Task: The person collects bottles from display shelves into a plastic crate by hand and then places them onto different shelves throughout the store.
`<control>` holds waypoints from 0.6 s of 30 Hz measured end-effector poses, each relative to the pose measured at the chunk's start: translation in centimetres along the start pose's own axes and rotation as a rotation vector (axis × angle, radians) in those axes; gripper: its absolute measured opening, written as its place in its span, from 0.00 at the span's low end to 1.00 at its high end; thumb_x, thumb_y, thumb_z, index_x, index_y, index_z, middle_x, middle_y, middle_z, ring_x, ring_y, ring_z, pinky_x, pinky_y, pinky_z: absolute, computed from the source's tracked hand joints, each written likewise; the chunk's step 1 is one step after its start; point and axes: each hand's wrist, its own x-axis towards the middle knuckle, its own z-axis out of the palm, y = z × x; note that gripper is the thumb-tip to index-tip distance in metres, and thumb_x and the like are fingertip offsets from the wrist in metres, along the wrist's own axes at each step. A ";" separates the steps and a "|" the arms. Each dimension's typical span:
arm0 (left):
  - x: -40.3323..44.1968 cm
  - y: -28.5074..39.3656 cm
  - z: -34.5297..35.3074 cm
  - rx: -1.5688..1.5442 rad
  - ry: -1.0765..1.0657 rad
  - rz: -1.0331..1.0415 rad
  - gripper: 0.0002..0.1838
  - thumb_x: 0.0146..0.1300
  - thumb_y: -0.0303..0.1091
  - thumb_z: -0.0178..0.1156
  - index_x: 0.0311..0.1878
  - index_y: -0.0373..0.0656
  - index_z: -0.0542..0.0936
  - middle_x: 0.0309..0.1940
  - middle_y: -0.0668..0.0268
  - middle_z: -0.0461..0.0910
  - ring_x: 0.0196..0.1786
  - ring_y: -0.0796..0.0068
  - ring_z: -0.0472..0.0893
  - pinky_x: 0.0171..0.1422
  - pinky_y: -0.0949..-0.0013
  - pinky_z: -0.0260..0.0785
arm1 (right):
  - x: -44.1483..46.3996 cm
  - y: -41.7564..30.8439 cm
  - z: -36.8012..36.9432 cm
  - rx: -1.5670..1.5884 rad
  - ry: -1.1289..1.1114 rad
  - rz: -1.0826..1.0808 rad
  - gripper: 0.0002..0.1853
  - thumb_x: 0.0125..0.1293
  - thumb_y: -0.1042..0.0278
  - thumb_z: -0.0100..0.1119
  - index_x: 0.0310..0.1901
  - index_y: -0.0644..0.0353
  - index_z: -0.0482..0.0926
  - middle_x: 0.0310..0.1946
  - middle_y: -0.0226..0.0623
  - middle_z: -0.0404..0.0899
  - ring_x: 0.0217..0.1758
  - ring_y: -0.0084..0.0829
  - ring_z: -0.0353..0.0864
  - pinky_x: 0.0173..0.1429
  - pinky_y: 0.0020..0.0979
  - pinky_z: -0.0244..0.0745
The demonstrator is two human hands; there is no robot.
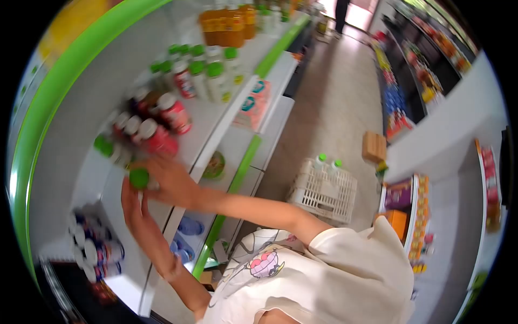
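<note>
A green-capped bottle (139, 178) is held between my two hands above the white shelf, its body mostly hidden by fingers. My left hand (135, 208) closes around it from below and the left. My right hand (175, 184) reaches across from the right, its fingers curled at the bottle near the cap. Just beyond my hands stand pink bottles with white caps (157, 136) and another green-capped bottle (112, 150), tilted in view. Farther along the shelf is a cluster of green-capped white bottles (215, 81).
Blue-and-white cans (102, 251) stand at the shelf's near left. Amber bottles (222, 27) are at the far end. A white plastic crate (324, 194) with two green-capped bottles sits on the aisle floor, near a cardboard box (374, 147). A person (341, 16) stands at the far doorway.
</note>
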 end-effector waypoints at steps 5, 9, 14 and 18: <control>-7.6 0.9 5.0 0.163 -0.329 -0.136 0.26 0.62 0.34 0.49 0.63 0.32 0.64 0.64 0.52 0.62 0.65 0.58 0.63 0.69 0.60 0.52 | -5.3 -2.3 -12.3 0.017 -0.153 0.296 0.24 0.43 0.67 0.66 0.45 0.55 0.71 0.40 0.39 0.76 0.36 0.39 0.79 0.37 0.35 0.75; -10.4 -3.1 10.6 0.505 -0.886 -0.176 0.26 0.59 0.26 0.55 0.62 0.39 0.66 0.61 0.52 0.64 0.62 0.59 0.66 0.66 0.63 0.56 | -12.7 -0.7 -20.0 -0.179 -0.217 0.589 0.25 0.42 0.67 0.66 0.46 0.54 0.70 0.40 0.39 0.75 0.33 0.39 0.80 0.33 0.35 0.76; -14.5 -13.2 19.5 0.106 -1.128 -0.778 0.21 0.65 0.33 0.55 0.60 0.40 0.67 0.52 0.62 0.70 0.49 0.76 0.71 0.55 0.73 0.64 | -23.6 3.1 -26.2 -0.417 -0.102 1.015 0.24 0.47 0.62 0.64 0.47 0.54 0.72 0.40 0.41 0.71 0.39 0.43 0.78 0.39 0.42 0.74; -18.5 -20.0 27.1 0.160 -1.200 -1.080 0.17 0.66 0.34 0.53 0.56 0.42 0.69 0.39 0.71 0.73 0.37 0.85 0.70 0.43 0.79 0.65 | -31.0 7.4 -31.8 -0.396 0.100 1.209 0.20 0.48 0.61 0.64 0.44 0.56 0.75 0.43 0.43 0.71 0.43 0.47 0.76 0.46 0.40 0.73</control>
